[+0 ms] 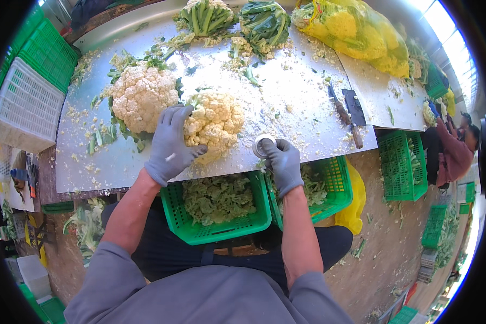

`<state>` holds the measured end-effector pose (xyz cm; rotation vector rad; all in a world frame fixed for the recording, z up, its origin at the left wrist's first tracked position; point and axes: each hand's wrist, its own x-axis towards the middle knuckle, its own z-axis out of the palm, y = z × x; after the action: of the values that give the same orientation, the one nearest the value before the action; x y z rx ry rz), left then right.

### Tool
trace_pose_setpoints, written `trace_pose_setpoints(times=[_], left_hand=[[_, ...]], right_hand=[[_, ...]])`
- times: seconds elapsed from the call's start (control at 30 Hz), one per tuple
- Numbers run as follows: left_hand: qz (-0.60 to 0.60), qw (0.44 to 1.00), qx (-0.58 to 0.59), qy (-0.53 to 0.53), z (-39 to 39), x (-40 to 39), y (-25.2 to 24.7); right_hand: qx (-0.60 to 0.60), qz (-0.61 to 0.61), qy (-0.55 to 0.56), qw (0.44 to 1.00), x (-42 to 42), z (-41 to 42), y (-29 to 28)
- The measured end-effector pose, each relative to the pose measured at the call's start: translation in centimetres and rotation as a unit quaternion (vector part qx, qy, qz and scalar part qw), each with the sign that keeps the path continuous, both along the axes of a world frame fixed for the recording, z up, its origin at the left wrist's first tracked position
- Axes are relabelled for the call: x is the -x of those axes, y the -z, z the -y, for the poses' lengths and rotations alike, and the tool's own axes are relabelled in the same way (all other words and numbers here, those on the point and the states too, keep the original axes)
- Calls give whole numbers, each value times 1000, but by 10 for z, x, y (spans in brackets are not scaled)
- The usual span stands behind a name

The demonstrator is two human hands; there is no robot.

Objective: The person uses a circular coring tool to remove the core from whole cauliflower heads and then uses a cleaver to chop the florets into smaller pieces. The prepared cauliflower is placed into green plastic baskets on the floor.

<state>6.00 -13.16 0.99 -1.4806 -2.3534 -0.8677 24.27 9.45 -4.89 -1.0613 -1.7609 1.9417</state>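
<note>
My left hand (173, 142), in a grey knit glove, rests on the left side of a cream cauliflower head (218, 121), thumb and fingers spread around it. Touching its far left is a larger, paler cauliflower head (143, 97) with green leaves beneath. My right hand (282, 162), gloved the same way, grips a pale ring-shaped object (263, 146) near the table's front edge. The ring's exact kind cannot be made out. Both heads sit on the metal-topped table (275, 105), strewn with crumbs and leaf bits.
A cleaver (353, 107) and a narrow knife (340, 109) lie at right. Leafy cauliflowers (208, 18) and a yellow mesh sack (360, 36) stand behind. Below the edge are green crates (227, 231) (332, 182) of trimmings. A white crate (26, 101) is left; another person (453, 150) works far right.
</note>
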Motion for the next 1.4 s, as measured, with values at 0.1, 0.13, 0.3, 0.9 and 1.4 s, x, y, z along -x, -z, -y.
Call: trace_pose_setpoints(times=[0.1,0.13,0.3,0.9,1.4], left_hand=[[39,999,-3,-12,-3,1,-16],[60,998,-3,-15,-6,-1,-26],[23,994,105,-33,-23,7,-40],[57,962,265,46,-61,29,-45],[160,968,172,90,-59,25,-46]], right_hand=[[17,-42,-10,999,2,8,-21],[-6,-56,-21,998,15,16,-30],[-87,-120,-44,988,66,33,-52],[-11,11,-35,999,29,-23,-15],[31,-10,-42,999,28,-20,0]])
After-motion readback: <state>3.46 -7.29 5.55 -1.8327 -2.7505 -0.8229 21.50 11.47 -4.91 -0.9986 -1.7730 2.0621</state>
